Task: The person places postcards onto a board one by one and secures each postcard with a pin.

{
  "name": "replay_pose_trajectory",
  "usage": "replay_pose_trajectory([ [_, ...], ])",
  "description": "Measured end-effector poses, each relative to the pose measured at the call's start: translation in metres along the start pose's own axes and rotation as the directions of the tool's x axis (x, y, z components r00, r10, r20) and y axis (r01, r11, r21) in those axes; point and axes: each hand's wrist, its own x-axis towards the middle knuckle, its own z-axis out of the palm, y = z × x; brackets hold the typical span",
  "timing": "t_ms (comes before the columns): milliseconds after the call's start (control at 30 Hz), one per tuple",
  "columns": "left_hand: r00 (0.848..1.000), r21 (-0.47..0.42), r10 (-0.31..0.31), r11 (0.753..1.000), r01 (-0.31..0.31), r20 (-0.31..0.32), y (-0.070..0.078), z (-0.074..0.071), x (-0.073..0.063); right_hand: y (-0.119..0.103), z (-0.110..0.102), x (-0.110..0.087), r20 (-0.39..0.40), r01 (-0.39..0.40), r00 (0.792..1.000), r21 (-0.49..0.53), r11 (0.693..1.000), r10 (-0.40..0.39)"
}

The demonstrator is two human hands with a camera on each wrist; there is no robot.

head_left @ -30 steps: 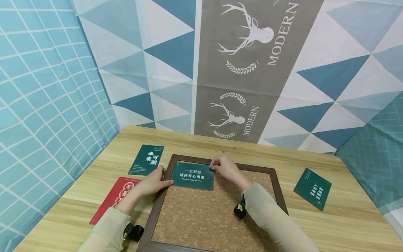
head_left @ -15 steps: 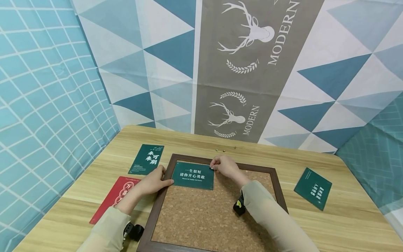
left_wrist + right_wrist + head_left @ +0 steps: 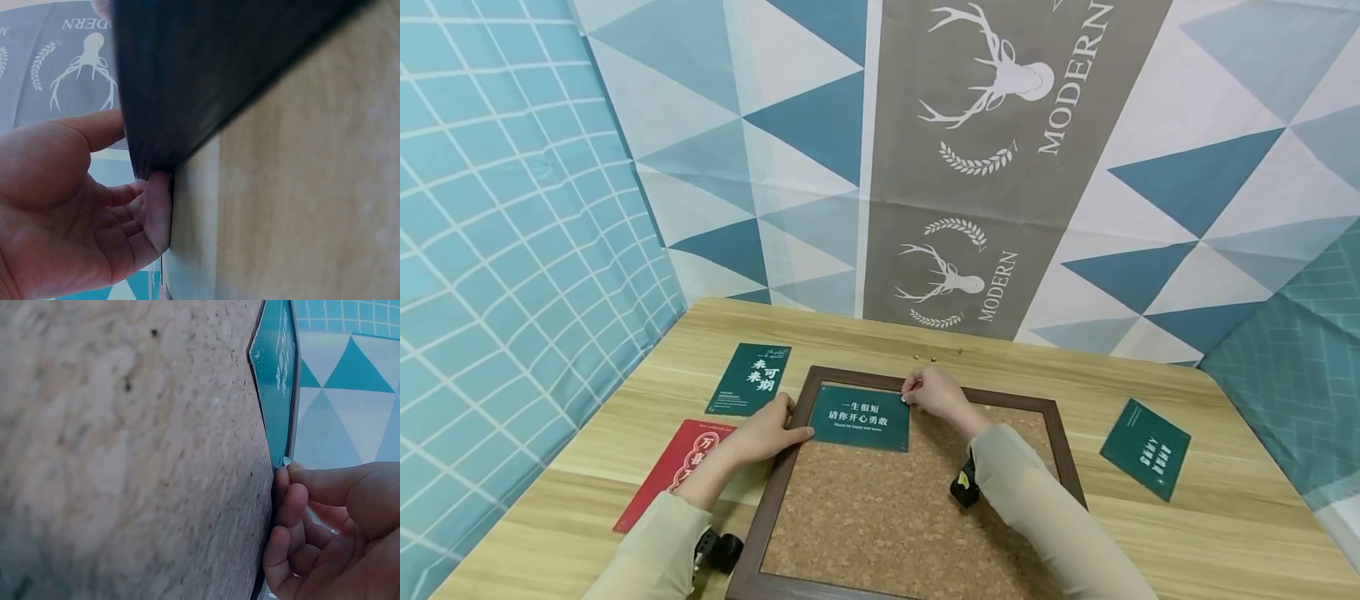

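Note:
A green card (image 3: 859, 418) with white lettering lies at the upper left of the framed cork board (image 3: 865, 508). My right hand (image 3: 936, 393) is at the card's upper right corner. Between thumb and forefinger it pinches a small push pin (image 3: 287, 461), whose tip is hidden. On the board's left side, my left hand (image 3: 766, 433) grips the dark wooden frame. Its thumb lies over the frame towards the card, and in the left wrist view the curled fingers (image 3: 157, 209) touch the frame's outer side and the table.
Left of the board lie another green card (image 3: 748, 379) and a red card (image 3: 673, 471), partly behind my left forearm. A further green card (image 3: 1147, 450) is on the table at right. Several small pins (image 3: 933, 359) sit behind the board. A patterned cloth (image 3: 805, 167) hangs behind the table.
My right wrist and forearm have shifted slightly left while the fingertips stay at the card's corner. My left hand and the card have not visibly moved.

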Motion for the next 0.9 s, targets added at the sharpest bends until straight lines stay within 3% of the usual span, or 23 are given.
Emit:
replay_pose_trajectory([
  [300, 1.000, 0.008, -0.004, 1.000, 0.004, -0.003, -0.0003, 0.0004, -0.0004, -0.0017, -0.0016, 0.0010, 0.018, -0.051, 0.999, 0.051, 0.997, 0.050],
  [600, 1.000, 0.009, 0.003, 1.000, -0.003, -0.002, 0.0002, 0.0001, -0.0011, -0.0051, -0.0005, 0.0014, -0.014, -0.149, 0.988, 0.094, 0.984, 0.151],
  [900, 1.000, 0.011, -0.009, 1.000, 0.009, -0.004, 0.0016, 0.0000, -0.0013, -0.0066, -0.0026, 0.0000, -0.044, -0.158, 0.986, 0.067, 0.985, 0.161],
])
